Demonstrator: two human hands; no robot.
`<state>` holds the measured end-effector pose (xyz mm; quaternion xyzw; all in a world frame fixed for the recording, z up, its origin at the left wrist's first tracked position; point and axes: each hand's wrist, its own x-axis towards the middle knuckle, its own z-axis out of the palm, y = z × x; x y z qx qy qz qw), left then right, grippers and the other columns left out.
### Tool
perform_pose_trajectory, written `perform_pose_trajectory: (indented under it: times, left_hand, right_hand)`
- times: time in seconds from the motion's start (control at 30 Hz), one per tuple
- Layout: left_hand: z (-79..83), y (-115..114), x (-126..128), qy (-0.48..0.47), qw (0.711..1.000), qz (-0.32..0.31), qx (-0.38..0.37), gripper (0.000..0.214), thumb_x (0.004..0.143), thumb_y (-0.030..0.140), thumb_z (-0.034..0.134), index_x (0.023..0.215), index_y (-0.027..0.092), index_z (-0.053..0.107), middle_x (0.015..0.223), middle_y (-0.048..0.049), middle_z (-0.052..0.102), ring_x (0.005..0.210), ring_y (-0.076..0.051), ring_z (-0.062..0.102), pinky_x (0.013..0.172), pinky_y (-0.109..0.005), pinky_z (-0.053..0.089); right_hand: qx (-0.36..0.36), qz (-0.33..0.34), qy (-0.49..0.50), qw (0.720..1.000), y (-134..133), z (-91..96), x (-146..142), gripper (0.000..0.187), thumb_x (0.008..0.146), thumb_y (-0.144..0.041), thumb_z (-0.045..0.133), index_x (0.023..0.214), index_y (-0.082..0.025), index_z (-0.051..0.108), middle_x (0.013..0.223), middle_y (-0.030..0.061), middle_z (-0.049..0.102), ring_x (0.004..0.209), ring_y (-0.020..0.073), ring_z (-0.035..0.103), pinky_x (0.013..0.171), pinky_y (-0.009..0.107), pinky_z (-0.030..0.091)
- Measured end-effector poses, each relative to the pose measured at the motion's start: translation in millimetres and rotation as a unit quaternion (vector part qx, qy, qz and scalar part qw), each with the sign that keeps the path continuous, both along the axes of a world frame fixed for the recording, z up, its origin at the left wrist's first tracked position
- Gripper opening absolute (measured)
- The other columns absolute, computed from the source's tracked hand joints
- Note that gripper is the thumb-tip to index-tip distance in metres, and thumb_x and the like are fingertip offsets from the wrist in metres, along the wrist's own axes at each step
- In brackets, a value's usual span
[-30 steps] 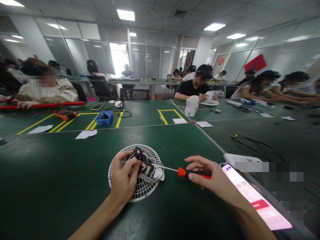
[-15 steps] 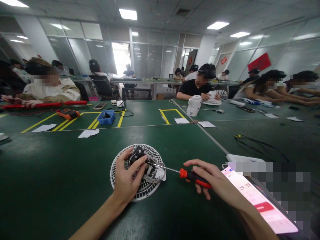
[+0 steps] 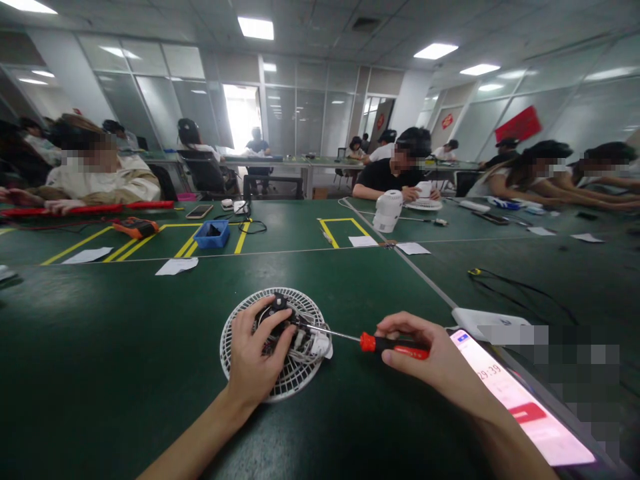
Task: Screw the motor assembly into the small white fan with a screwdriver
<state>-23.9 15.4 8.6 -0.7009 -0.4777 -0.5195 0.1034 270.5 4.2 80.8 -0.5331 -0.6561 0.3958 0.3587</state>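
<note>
A round white fan grille [image 3: 295,383] lies flat on the green table [image 3: 100,347] in front of me, with a black motor part and wires [image 3: 300,337] on top. My left hand [image 3: 257,357] rests on the grille, its fingers closed round the black part. My right hand [image 3: 425,357] grips the red-and-black handle of a screwdriver [image 3: 385,344]. The thin shaft points left, its tip at the motor part beside my left fingers.
A phone with a lit screen [image 3: 520,400] and a white box [image 3: 493,320] lie right of my right hand. Farther off are a blue tray [image 3: 211,235], an orange meter [image 3: 136,228], paper slips, a white fan body [image 3: 387,211] and a black cable [image 3: 515,287]. Other people sit round the tables.
My right hand has shifted its hold on the screwdriver handle, fingers loosening and closing again. My left fingers moved slightly on the black part. The grille stays in place.
</note>
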Motion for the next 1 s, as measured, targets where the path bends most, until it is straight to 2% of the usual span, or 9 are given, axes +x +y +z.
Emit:
perform_pose_trajectory:
  times: [0.17, 0.4, 0.5, 0.6, 0.73, 0.9, 1.0]
  left_hand:
    - [-0.3, 0.3, 0.6, -0.002, 1.000, -0.002, 0.001, 0.028, 0.088, 0.024, 0.069, 0.115, 0.028, 0.066, 0.132, -0.0065, 0.059, 0.116, -0.025, 0.059, 0.100, -0.048, 0.049]
    - [-0.1, -0.2, 0.6, -0.004, 1.000, 0.001, 0.002, 0.028, 0.088, 0.025, 0.070, 0.115, 0.027, 0.065, 0.133, -0.0073, 0.058, 0.117, -0.025, 0.058, 0.100, -0.048, 0.048]
    - [0.1, -1.2, 0.2, -0.002, 1.000, 0.003, 0.001, 0.029, 0.086, 0.027, 0.071, 0.115, 0.026, 0.065, 0.133, -0.0082, 0.058, 0.117, -0.026, 0.058, 0.100, -0.048, 0.048]
    - [-0.9, -1.1, -0.3, -0.001, 1.000, 0.007, 0.001, 0.030, 0.086, 0.027, 0.072, 0.115, 0.026, 0.065, 0.133, -0.0080, 0.058, 0.116, -0.026, 0.058, 0.099, -0.047, 0.048]
    - [-2.2, 0.5, 0.2, -0.001, 1.000, 0.003, 0.006, 0.031, 0.086, 0.025, 0.073, 0.115, 0.026, 0.064, 0.133, -0.0074, 0.058, 0.117, -0.025, 0.057, 0.100, -0.047, 0.048]
    - [-1.4, 1.4, 1.4, 0.004, 1.000, 0.000, 0.006, 0.031, 0.086, 0.025, 0.073, 0.115, 0.027, 0.064, 0.132, -0.0073, 0.058, 0.117, -0.025, 0.057, 0.100, -0.047, 0.048]
    - [-1.1, 0.9, 1.5, 0.004, 1.000, -0.001, 0.008, 0.031, 0.086, 0.024, 0.073, 0.116, 0.026, 0.064, 0.131, -0.0075, 0.058, 0.117, -0.025, 0.057, 0.099, -0.047, 0.048]
  right_hand:
    - [-0.005, 0.015, 0.006, 1.000, -0.9, -1.2, 0.5, 0.028, 0.068, -0.032, 0.084, 0.091, -0.025, 0.071, 0.102, 0.0044, 0.076, 0.100, 0.0288, 0.071, 0.095, 0.044, 0.056]
    - [-0.019, 0.033, 0.022, 0.999, -1.4, 0.4, -1.5, 0.026, 0.071, -0.034, 0.084, 0.091, -0.023, 0.072, 0.102, 0.0052, 0.076, 0.101, 0.0284, 0.071, 0.095, 0.043, 0.056]
    - [-0.048, 0.041, 0.024, 0.998, -1.8, 0.4, -3.1, 0.028, 0.074, -0.041, 0.082, 0.094, -0.023, 0.072, 0.097, 0.0052, 0.075, 0.092, 0.0258, 0.071, 0.076, 0.036, 0.060]
    - [-0.083, 0.039, 0.032, 0.995, -1.6, -1.9, -4.4, 0.032, 0.079, -0.049, 0.077, 0.097, -0.022, 0.071, 0.091, 0.0049, 0.073, 0.078, 0.0207, 0.067, 0.053, 0.025, 0.052]
    - [-0.089, 0.034, 0.042, 0.995, 0.6, -8.5, -5.0, 0.038, 0.086, -0.056, 0.069, 0.097, -0.019, 0.072, 0.078, 0.0023, 0.067, 0.065, 0.0145, 0.059, 0.047, 0.020, 0.044]
    - [-0.156, 0.040, 0.042, 0.986, 2.8, -17.0, -4.0, 0.052, 0.098, -0.063, 0.044, 0.117, -0.019, 0.067, 0.079, 0.0037, 0.068, 0.057, 0.0136, 0.058, 0.041, 0.020, 0.041]
    - [-0.178, 0.055, 0.031, 0.982, 2.3, -17.1, -3.7, 0.048, 0.097, -0.061, 0.048, 0.119, -0.021, 0.064, 0.075, 0.0011, 0.066, 0.050, 0.0111, 0.053, 0.038, 0.019, 0.034]
